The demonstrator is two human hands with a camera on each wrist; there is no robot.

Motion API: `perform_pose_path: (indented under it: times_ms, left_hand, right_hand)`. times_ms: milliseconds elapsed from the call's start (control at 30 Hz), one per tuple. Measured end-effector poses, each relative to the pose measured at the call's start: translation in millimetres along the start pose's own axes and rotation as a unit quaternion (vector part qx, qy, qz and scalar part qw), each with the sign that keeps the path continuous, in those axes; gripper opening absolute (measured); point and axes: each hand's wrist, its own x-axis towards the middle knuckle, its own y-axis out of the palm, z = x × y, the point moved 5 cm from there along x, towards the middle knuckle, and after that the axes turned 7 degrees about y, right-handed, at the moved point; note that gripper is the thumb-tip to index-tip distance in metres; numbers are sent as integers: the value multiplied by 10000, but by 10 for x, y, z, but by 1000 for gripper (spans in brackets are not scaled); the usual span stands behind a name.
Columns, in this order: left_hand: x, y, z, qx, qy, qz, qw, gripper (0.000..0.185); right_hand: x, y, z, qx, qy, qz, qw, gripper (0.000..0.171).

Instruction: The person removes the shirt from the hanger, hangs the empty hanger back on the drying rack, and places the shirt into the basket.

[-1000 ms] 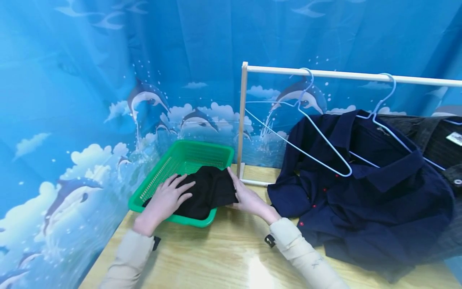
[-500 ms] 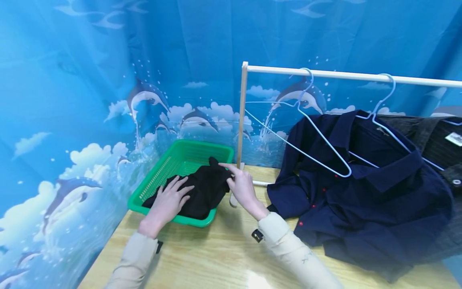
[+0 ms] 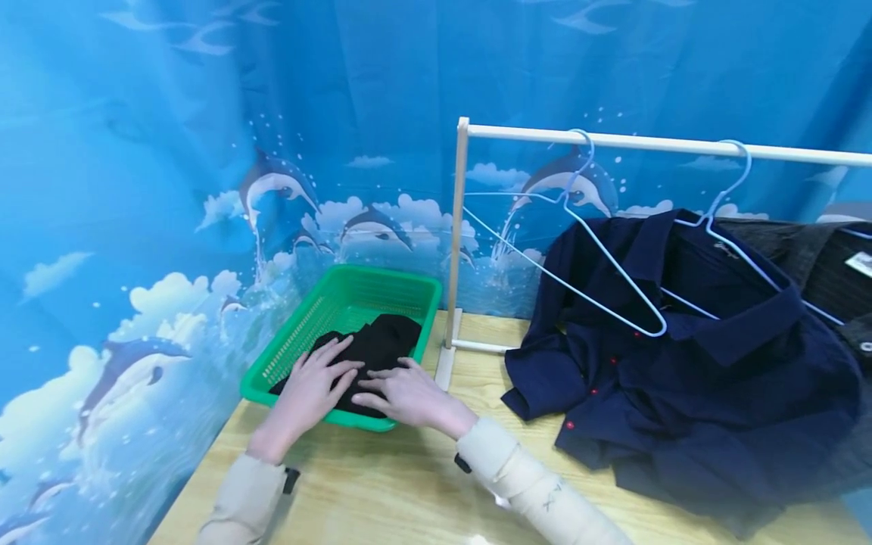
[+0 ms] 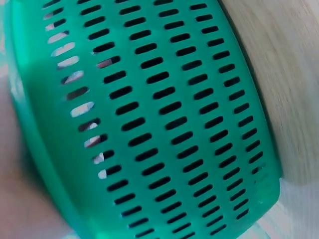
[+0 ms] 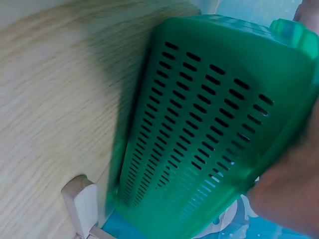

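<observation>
A black cloth garment (image 3: 384,339) lies bunched in the green plastic basket (image 3: 341,276), toward its near side. My left hand (image 3: 315,384) rests on the garment's left part with fingers spread and fairly straight. From the right, my right hand (image 3: 409,392) reaches over the near rim, its extended fingers on the cloth close to the left fingertips. In the left wrist view the slotted basket wall (image 4: 164,109) fills most of the picture, a blurred part of the hand at the left edge. The right wrist view has the basket's outer side (image 5: 199,114), the hand blurred at right.
Right of the basket stands a white clothes rack (image 3: 455,227) on the wooden table (image 3: 381,492). A bare pale-blue hanger (image 3: 599,246) hangs on it. Farther right hang a navy shirt (image 3: 654,409) with red buttons and a dark grey garment (image 3: 845,265). Behind is a dolphin-print curtain (image 3: 381,91).
My right hand has moved left from the basket's right rim onto the cloth. The garment's right part, earlier over the rim, now lies inside the basket. The left hand stays on the cloth.
</observation>
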Motion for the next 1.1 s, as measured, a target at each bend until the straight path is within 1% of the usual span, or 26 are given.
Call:
perform_pose_path:
  times_ms: [33,100,200,300,367,467,600,733,867,967,1100]
  left_hand:
    - [-1,19,-4,-28,30,194,9998,26]
    - [12,54,2,-69,35,465,9989,23]
    - [43,78,3,-157,18,568,9983,25]
    - [57,100,5,-208,-45,515,9984,27]
    - [56,108,6,-188,-67,420,9989,27]
    - [49,114,9,-164,-110,294,9994,28]
    - [39,120,7,-156,-155,202,9996,28]
    - [58,140,-19,-230,-208,154,9994,29]
    - [96,167,-73,-285,-203,173,9992,31]
    - [111,161,-105,-276,-187,161,9993,32]
    - [118,127,-116,-235,-133,35,9996,31]
  right_hand:
    - [6,3,-3,3,17,62,10000,55]
    - [12,2,-6,-12,23,118,9999,55]
    - [4,-12,-8,-8,-75,-35,10000,51]
    - [-26,-45,-13,188,-215,-326,9991,43]
    - [-59,-82,-22,379,-316,-564,9972,38]
    - [-124,-168,-38,682,-442,-908,9926,31]
    - [-229,-302,-71,854,-543,-1382,9852,25]
    - [-349,-438,-133,960,-548,-1927,9750,20]
    - [-473,-573,-225,1052,-464,-2495,9615,16]
    - [-560,-673,-306,1064,-392,-2826,9525,15]
    - [-675,-810,-417,1083,-310,-3148,9425,14]
